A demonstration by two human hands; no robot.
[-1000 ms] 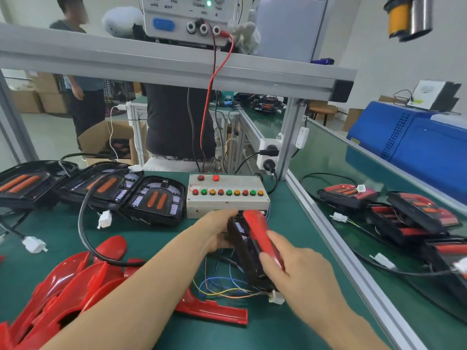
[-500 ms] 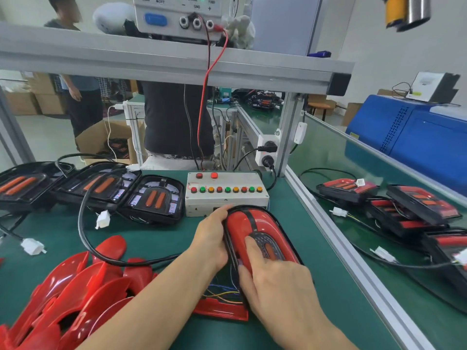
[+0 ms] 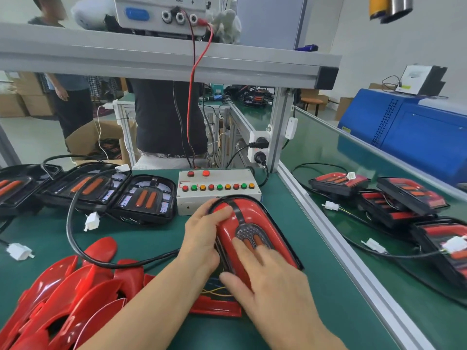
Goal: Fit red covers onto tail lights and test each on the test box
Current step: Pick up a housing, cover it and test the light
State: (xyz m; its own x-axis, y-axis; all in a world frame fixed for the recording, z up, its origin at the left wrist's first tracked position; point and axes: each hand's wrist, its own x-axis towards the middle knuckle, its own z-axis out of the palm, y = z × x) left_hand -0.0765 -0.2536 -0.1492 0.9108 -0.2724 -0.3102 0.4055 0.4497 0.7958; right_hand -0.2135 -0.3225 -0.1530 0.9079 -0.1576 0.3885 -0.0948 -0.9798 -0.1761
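Red cover [image 3: 255, 231] on tail light: right hand [image 3: 273, 286] fingers flat, left hand [image 3: 204, 236] grasping 9 o'clock edge; press evenly until seated.

We record a green-topped counter [image 3: 156, 238]. Directly on it: the test box [image 3: 218, 190] at the rear centre, three uncovered tail lights [image 3: 145, 198] in a row at rear left, a heap of red covers [image 3: 63, 296] at front left, and one covered tail light [image 3: 252, 228] just before the box.

Glossy red plastic cover [image 3: 255, 231], matt green bench mat [image 3: 328, 286], brushed aluminium rail [image 3: 336, 246], off-white plastic test box [image 3: 217, 200]
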